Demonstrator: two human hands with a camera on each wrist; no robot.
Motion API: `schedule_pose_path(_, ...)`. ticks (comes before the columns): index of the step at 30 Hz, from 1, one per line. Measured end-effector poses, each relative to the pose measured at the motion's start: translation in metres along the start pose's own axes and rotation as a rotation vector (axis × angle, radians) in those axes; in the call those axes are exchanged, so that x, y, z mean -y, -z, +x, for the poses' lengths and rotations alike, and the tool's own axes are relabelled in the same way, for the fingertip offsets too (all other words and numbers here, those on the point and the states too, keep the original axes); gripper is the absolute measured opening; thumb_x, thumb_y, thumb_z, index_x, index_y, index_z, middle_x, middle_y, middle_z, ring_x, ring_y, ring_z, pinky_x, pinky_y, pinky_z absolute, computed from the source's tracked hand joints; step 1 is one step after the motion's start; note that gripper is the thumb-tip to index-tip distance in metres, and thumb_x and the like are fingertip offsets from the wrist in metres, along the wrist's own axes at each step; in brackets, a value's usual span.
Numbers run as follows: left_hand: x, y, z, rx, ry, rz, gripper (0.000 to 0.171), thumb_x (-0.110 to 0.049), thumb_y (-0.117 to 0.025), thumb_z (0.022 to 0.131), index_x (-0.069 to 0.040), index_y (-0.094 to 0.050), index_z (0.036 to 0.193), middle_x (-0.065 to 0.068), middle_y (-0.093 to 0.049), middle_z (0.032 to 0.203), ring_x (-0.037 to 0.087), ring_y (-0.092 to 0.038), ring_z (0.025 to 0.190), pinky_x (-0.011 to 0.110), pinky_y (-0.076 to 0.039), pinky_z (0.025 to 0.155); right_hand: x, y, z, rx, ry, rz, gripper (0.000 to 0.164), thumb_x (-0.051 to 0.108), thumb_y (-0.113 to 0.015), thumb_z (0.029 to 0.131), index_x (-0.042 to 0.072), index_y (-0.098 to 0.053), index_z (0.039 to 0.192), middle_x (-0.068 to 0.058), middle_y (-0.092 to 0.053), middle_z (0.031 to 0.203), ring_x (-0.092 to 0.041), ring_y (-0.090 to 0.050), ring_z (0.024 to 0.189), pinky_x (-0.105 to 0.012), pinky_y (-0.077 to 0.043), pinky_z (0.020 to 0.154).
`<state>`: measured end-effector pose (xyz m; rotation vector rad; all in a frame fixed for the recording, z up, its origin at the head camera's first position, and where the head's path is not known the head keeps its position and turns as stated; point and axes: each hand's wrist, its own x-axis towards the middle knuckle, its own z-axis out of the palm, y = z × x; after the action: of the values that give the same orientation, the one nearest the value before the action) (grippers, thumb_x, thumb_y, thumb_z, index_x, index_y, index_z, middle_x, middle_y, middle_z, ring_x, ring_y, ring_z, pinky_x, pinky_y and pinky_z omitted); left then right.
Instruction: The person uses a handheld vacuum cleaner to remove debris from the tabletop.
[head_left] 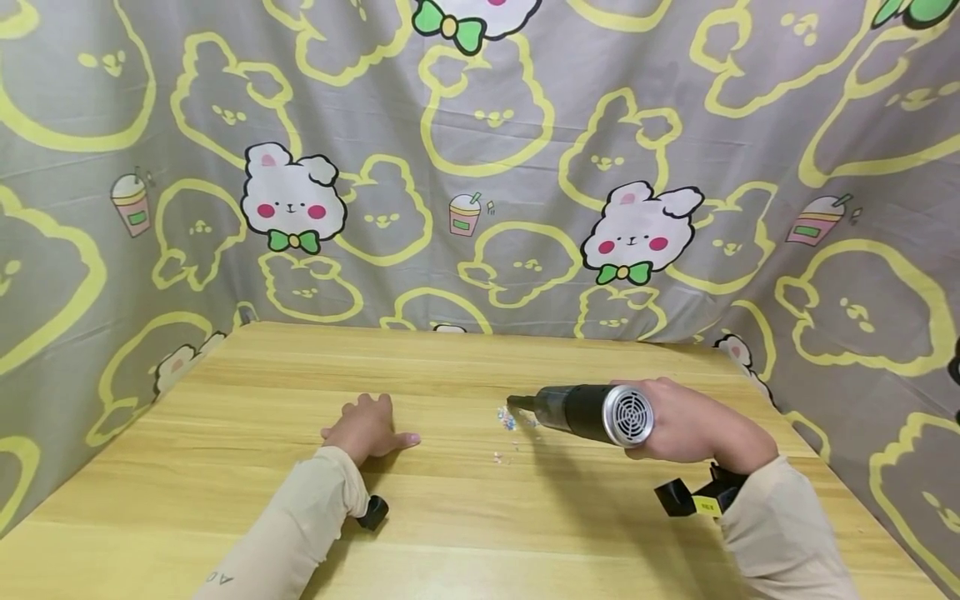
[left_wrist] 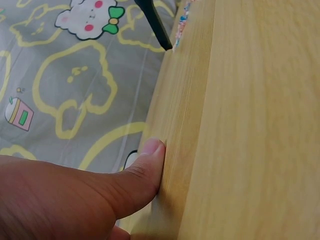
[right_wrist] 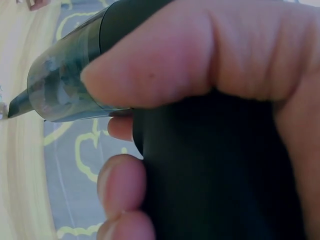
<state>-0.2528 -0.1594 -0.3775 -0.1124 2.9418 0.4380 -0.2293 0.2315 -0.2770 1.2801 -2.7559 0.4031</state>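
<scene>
My right hand (head_left: 682, 421) grips a black handheld vacuum cleaner (head_left: 588, 410) by its handle, fingers wrapped round it in the right wrist view. Its clear dust cup (right_wrist: 65, 82) has bits inside. The narrow nozzle (head_left: 521, 402) points left, its tip at a small heap of coloured paper-like scraps (head_left: 507, 418) on the wooden table. A few paler scraps (head_left: 498, 457) lie nearer to me. To the left, my left hand (head_left: 365, 429) rests on the tabletop, thumb stretched out toward the scraps, holding nothing.
The wooden table (head_left: 247, 433) reaches back to a grey curtain (head_left: 517, 275) printed with yellow outlines and white rabbits, which hangs behind it and along both sides. A black wrist mount (head_left: 373, 512) sits at the left cuff, another (head_left: 693, 498) at the right.
</scene>
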Motion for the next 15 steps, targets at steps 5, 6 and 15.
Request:
schedule_pose_path(5, 0.0004, -0.0009, 0.001, -0.002, 0.004, 0.001, 0.09, -0.057, -0.068, 0.078, 0.006, -0.039, 0.136, 0.039, -0.033, 0.138, 0.06, -0.03, 0.122, 0.086, -0.026, 0.082, 0.0004, 0.0014, -0.0008, 0.019, -0.011, 0.012, 0.042, 0.013, -0.078, 0.061, 0.015, -0.058, 0.098, 0.009, -0.06, 0.083, -0.01, -0.057, 0.075, -0.04, -0.052, 0.069)
schedule_pose_path(6, 0.0004, -0.0011, 0.0012, 0.0, 0.006, 0.001, 0.09, -0.057, -0.068, 0.078, 0.006, -0.039, 0.136, 0.039, -0.033, 0.138, 0.06, -0.03, 0.122, 0.086, -0.026, 0.083, 0.0005, 0.0018, -0.0009, 0.028, -0.014, 0.02, 0.042, 0.013, -0.078, 0.061, 0.015, -0.058, 0.098, 0.009, -0.06, 0.084, -0.01, -0.057, 0.075, -0.04, -0.052, 0.069)
schedule_pose_path(15, -0.0002, -0.0012, 0.0012, -0.001, 0.005, 0.001, 0.09, -0.057, -0.068, 0.078, 0.006, -0.039, 0.135, 0.039, -0.033, 0.137, 0.06, -0.03, 0.121, 0.086, -0.026, 0.082, 0.0014, 0.0018, -0.0013, 0.044, 0.001, 0.024, 0.04, 0.012, -0.077, 0.061, 0.017, -0.057, 0.096, 0.009, -0.059, 0.081, -0.009, -0.055, 0.072, -0.039, -0.052, 0.068)
